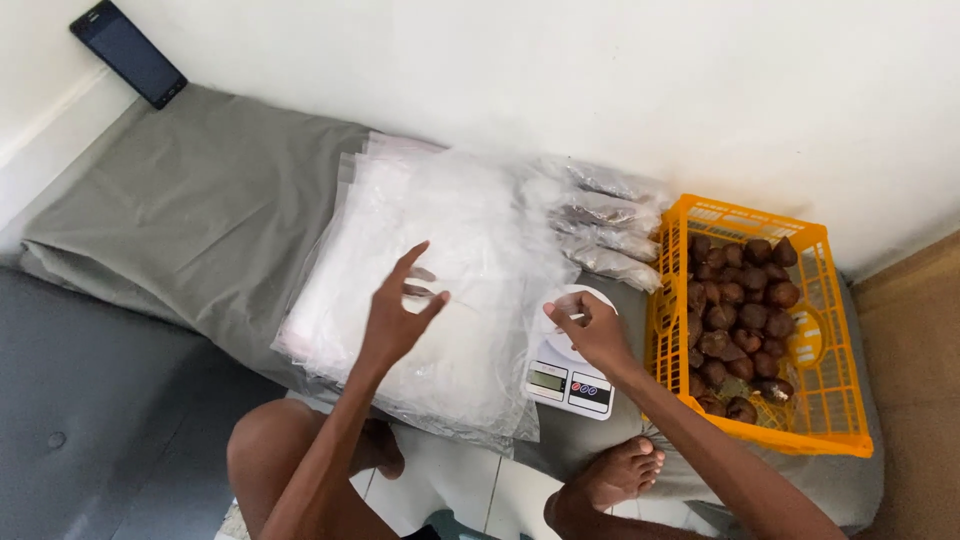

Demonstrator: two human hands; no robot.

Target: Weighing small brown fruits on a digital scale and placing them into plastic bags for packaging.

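Observation:
My left hand (398,312) hovers over a stack of clear plastic bags (440,240), thumb and fingers pinching the top bag's edge. My right hand (590,332) pinches the same thin clear bag near its other side, just above a small white kitchen scale (570,385). The bag between the hands is nearly see-through and hard to make out. To the right stands an orange plastic crate (835,400) holding several brown, rounded fruits (740,315).
Several filled clear bags (610,225) lie between the stack and the crate. A grey cloth (200,210) covers the surface by a white wall. A dark phone (128,52) leans at the top left. My bare feet (615,475) rest below.

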